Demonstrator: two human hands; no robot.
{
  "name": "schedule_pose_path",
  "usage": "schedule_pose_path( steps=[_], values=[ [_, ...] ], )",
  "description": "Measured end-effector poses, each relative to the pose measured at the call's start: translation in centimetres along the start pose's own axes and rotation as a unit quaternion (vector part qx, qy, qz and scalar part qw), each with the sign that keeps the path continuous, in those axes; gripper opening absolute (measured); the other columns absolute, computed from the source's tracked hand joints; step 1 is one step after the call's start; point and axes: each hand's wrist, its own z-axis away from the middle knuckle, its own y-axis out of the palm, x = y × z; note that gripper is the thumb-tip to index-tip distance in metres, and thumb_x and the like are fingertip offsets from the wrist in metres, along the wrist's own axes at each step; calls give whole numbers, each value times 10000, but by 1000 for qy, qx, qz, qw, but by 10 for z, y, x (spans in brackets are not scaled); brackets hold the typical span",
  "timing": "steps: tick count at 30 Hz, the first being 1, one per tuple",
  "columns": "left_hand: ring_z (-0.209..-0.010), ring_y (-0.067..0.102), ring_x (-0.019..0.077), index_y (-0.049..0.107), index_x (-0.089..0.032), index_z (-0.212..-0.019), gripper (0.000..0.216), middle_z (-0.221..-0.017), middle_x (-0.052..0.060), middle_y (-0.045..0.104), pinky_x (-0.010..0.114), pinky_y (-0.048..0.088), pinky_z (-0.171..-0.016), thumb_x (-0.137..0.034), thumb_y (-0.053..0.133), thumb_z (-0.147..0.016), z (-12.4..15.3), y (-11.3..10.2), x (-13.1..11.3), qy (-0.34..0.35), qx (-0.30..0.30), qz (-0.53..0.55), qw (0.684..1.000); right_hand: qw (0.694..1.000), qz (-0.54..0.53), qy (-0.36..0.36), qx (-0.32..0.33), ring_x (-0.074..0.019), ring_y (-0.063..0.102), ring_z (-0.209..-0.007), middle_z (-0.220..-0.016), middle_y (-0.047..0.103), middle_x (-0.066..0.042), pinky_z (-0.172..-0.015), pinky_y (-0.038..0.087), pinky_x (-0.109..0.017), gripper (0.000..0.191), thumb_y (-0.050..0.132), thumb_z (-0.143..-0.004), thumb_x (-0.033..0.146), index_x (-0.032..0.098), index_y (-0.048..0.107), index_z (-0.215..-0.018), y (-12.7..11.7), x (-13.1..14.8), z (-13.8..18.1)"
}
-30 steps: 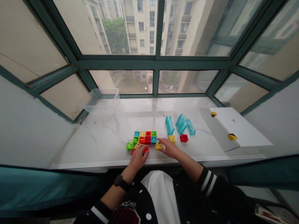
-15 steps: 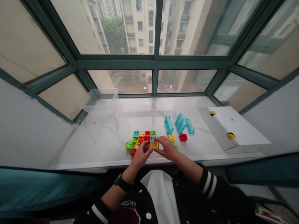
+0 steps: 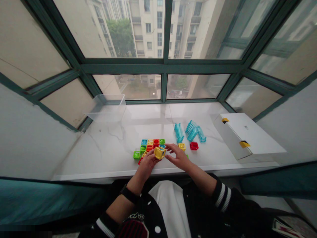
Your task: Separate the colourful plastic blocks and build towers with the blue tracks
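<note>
Yellow block (image 3: 159, 153) is possibly risking a drop, because only the left hand (image 3: 147, 165) is gripping it, the right hand (image 3: 180, 159) holding its fingers apart.

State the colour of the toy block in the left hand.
The toy block in the left hand is yellow, clearest in the head view.

Support: white, grey-veined, glossy slab (image 3: 104, 158) along the window. On it, back left, a clear rectangular plastic bin (image 3: 106, 116). Near the front edge, a cluster of multicoloured hollow plastic cubes (image 3: 150, 145), partly hidden. Right of it: a yellow hollow plastic cube (image 3: 182, 146) and a red plastic cube (image 3: 194, 146), apart; just behind them, translucent blue ribbed plastic pieces (image 3: 179, 133). Far right: a flat white box with yellow-and-black tabs (image 3: 252, 134).
</note>
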Motion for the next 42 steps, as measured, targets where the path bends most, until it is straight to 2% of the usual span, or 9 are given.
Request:
schedule_pose_path(
  steps=[5, 9, 14, 18, 23, 28, 32, 37, 42],
  values=[
    [-1200, 677, 285, 735, -166, -1225, 470, -1283, 146, 731, 386, 538, -1022, -304, 826, -785, 3, 5, 1, 2, 35, -4, 999, 999, -36, -9, 28, -223, 635, -1115, -1267, 629, -90, -847, 596, -365, 499, 714, -936, 317, 296, 586, -1417, 4, 0, -1],
    [-1178, 684, 272, 699, -214, -1221, 507, -1264, 118, 726, 367, 552, -970, -307, 887, -760, 5, 6, 0, 3, 11, -14, 1000, 999, -29, -21, 12, -220, 647, -1050, -1212, 659, -81, -820, 584, -364, 499, 740, -907, 268, 286, 594, -1384, 6, 0, 0],
    [-1089, 704, 231, 687, -193, -1136, 498, -1175, 108, 735, 347, 551, -940, -386, 926, -745, 5, 8, 3, -26, -1, -24, 999, 999, -28, -12, -20, -188, 663, -904, -1094, 675, -49, -791, 581, -353, 412, 736, -888, 221, 260, 611, -1278, 8, -1, 0],
    [-1009, 704, 209, 702, -183, -1112, 522, -1153, 103, 736, 327, 554, -872, -429, 941, -719, 3, 7, 6, -40, -6, -36, 999, 999, -22, -15, -22, -175, 664, -871, -1066, 667, -36, -798, 584, -351, 375, 726, -882, 186, 256, 619, -1236, 8, -2, 1],
    [-927, 691, 190, 725, -189, -1128, 539, -1111, 91, 743, 283, 530, -761, -464, 932, -714, 2, 6, 8, -38, -6, -57, 998, 1000, -11, -29, -1, -188, 661, -945, -1155, 636, -59, -801, 597, -349, 437, 732, -874, 181, 269, 617, -1286, 5, 0, 2],
    [-951, 693, 211, 732, -189, -1105, 540, -1113, 96, 749, 290, 527, -755, -501, 922, -709, -1, 6, 12, -24, -8, -86, 996, 999, 22, -15, 27, -215, 656, -1029, -1214, 654, -77, -858, 599, -383, 499, 725, -863, 148, 276, 610, -1331, 2, -3, 6],
    [-944, 700, 228, 731, -186, -1085, 553, -1098, 103, 755, 310, 543, -752, -559, 898, -713, -2, 6, 14, -25, 0, -134, 991, 998, 39, -19, 45, -214, 657, -1010, -1213, 670, -81, -857, 589, -386, 548, 728, -848, 142, 268, 593, -1364, -3, -6, 10],
    [-1006, 699, 249, 727, -194, -1152, 517, -1134, 111, 757, 333, 560, -789, -519, 856, -771, -2, 7, 15, -24, 35, -207, 977, 997, 57, -2, 57, -202, 660, -978, -1140, 702, -57, -818, 562, -342, 442, 700, -811, 104, 248, 659, -1226, -13, -8, 17],
    [-961, 686, 231, 736, -206, -1111, 448, -1222, 120, 736, 326, 556, -753, -476, 836, -767, -7, -7, 12, 19, -11, -268, 963, 993, 112, 48, -5, -219, 672, -970, -1190, 714, -78, -808, 567, -364, 469, 718, -816, 199, 242, 658, -1280, -39, -34, 27]
  ],
)
